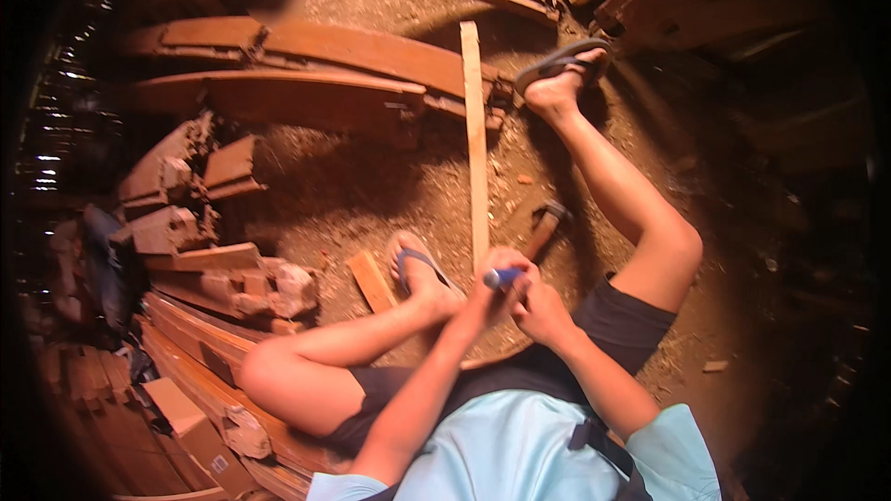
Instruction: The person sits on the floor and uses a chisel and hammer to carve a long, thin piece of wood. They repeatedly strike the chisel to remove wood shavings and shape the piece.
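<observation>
In front of my lap my two hands meet. My left hand (490, 295) is closed around a blue cylindrical handle (504, 277) with a pale, rounded end pointing left; the rest of it is hidden by the fingers. My right hand (544, 310) presses against the left one, its fingers curled in, and what they hold is hidden. Just beyond the hands, a hammer (549, 214) with a dark head and wooden handle lies on the ground. A long pale wooden strip (474, 130) runs away from my left hand across the ground.
Curved reddish-brown timber pieces (371, 48) lie at the far left. Rough carved wood blocks (223, 283) are piled at the left, near a cardboard box (204, 436). A short wood offcut (371, 282) lies by my left foot. Wood shavings cover the ground (520, 153).
</observation>
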Action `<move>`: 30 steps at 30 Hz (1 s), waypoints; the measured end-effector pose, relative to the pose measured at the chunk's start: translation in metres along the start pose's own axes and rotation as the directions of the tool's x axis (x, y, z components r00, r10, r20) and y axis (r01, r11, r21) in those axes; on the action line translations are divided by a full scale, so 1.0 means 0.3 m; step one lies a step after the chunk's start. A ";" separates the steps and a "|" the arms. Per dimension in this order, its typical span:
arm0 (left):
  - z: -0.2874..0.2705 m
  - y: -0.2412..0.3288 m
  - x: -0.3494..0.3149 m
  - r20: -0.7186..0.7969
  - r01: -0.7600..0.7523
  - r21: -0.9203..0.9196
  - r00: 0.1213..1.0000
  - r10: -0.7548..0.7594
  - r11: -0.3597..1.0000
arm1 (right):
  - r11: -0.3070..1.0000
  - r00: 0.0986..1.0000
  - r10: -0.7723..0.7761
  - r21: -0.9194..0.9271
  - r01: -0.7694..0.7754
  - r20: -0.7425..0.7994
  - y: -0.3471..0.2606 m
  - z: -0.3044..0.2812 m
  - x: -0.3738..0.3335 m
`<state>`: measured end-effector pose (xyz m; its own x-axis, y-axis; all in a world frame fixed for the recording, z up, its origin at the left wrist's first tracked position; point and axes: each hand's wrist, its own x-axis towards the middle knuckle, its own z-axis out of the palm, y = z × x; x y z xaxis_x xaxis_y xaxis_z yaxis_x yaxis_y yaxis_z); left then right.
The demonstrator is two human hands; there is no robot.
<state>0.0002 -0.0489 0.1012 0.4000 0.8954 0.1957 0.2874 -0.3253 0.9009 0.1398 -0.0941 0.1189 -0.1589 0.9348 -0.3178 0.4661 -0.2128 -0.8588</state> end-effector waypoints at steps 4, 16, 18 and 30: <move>0.001 0.009 -0.019 0.214 0.133 -0.020 0.969 -0.125 0.991 | 0.981 0.997 0.073 0.181 -0.070 -0.008 0.010 -0.025 0.027; -0.232 -0.271 0.312 0.589 -0.552 0.803 0.675 -0.445 0.226 | 0.765 0.984 0.149 0.642 -0.051 -0.100 0.071 -0.024 0.047; -0.232 -0.376 0.402 0.649 -0.679 0.725 0.619 -0.442 0.115 | 0.872 0.973 0.212 0.467 -0.148 -0.086 0.027 -0.034 0.038; -0.124 -0.495 0.691 0.821 -0.940 0.337 0.319 -0.474 -0.050 | 0.837 0.924 0.332 0.391 -0.382 0.192 -0.013 -0.095 0.037</move>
<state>0.0081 0.1963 0.0224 0.7055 0.1905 -0.6827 -0.0971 -0.9282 -0.3592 0.1611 -0.0748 0.1304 -0.1593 0.7379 -0.6558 0.1103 -0.6468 -0.7546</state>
